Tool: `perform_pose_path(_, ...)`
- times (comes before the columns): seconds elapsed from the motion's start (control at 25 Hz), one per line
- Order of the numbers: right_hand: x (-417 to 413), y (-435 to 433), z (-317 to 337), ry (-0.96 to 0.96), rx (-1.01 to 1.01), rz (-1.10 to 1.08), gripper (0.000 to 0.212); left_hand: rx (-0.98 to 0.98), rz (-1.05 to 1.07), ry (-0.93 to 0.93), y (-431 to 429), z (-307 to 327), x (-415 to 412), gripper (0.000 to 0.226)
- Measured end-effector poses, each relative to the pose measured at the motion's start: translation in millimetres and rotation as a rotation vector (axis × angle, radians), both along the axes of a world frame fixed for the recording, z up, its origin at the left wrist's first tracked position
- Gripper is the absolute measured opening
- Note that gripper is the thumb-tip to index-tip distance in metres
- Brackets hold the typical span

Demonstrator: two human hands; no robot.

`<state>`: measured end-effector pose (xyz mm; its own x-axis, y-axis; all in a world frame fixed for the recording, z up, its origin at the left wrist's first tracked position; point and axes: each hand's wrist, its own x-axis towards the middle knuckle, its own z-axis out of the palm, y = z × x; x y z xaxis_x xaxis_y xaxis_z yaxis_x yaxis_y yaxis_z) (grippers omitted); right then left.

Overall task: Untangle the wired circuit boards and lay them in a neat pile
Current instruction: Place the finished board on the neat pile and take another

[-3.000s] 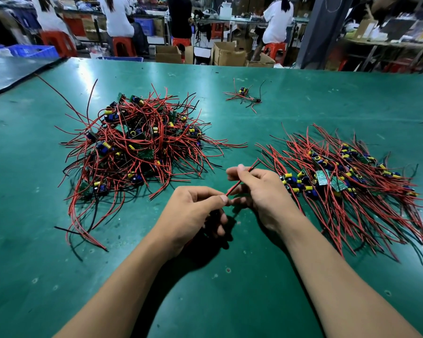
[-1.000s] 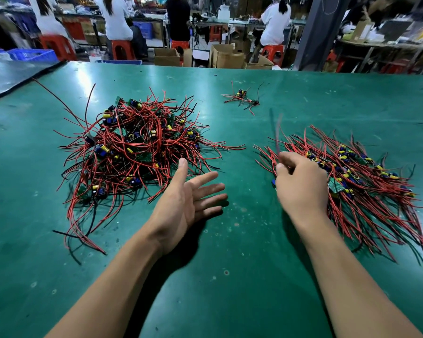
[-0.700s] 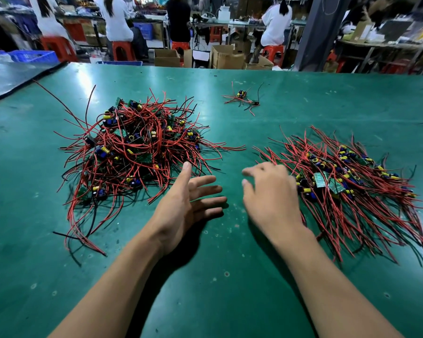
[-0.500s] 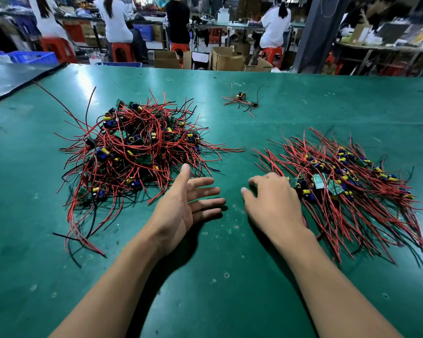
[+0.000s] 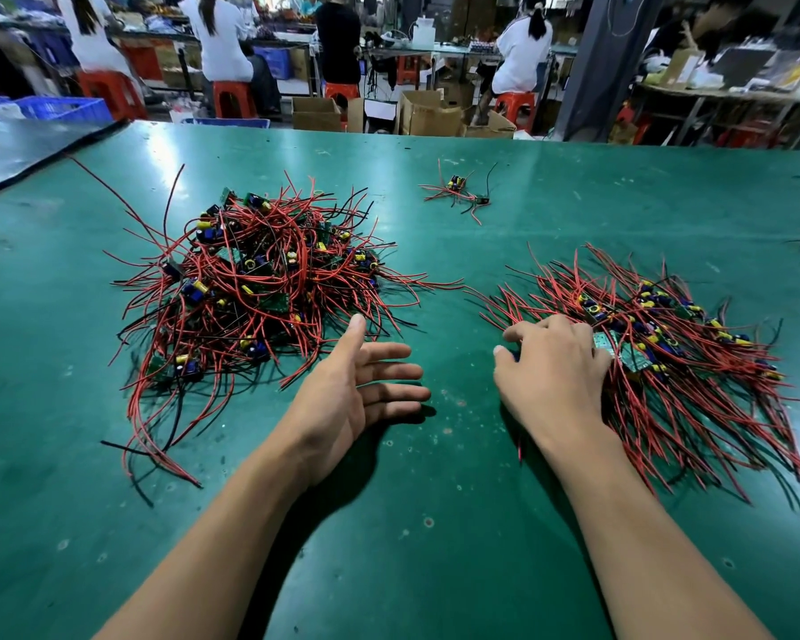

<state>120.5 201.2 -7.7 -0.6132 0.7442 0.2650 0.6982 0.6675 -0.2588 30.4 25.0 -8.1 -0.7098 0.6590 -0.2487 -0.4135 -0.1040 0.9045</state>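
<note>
The left hand (image 5: 356, 390) rests on its edge on the green tabletop (image 5: 389, 524), just in front of the tangled heap of wired circuit boards (image 5: 259, 288); its grip is apart, fingers straight, thumb raised, holding nothing. The right hand (image 5: 555, 367) lies palm down on the near left edge of the neat pile (image 5: 666, 362), its grip also apart, fingers loosely spread over the red wires. A small stray bunch (image 5: 456, 191) lies farther back, well apart from both.
</note>
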Motion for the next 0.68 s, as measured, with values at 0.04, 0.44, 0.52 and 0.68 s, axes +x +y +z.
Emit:
perform_pose_path(0.04,-0.8,1.2,-1.5,0.030,-0.006,0.030,0.028,0.001,-0.001,0.004,-0.2,-0.1,0.3,0.067)
perform_pose_path(0.44,0.2,20.2,-6.7,0.257,-0.011,0.130,0.021,0.022,-0.011,0.006,-0.6,-1.3,0.0,0.065)
perform_pose_path(0.52,-1.6,15.1,-6.6,0.339,0.022,0.198,0.018,0.022,-0.011,0.003,-0.4,-1.9,0.1,0.064)
perform_pose_path(0.68,-15.5,-15.1,-18.4,0.326,-0.075,0.475,0.017,0.014,0.002,-0.003,1.7,-3.2,-1.0,0.063)
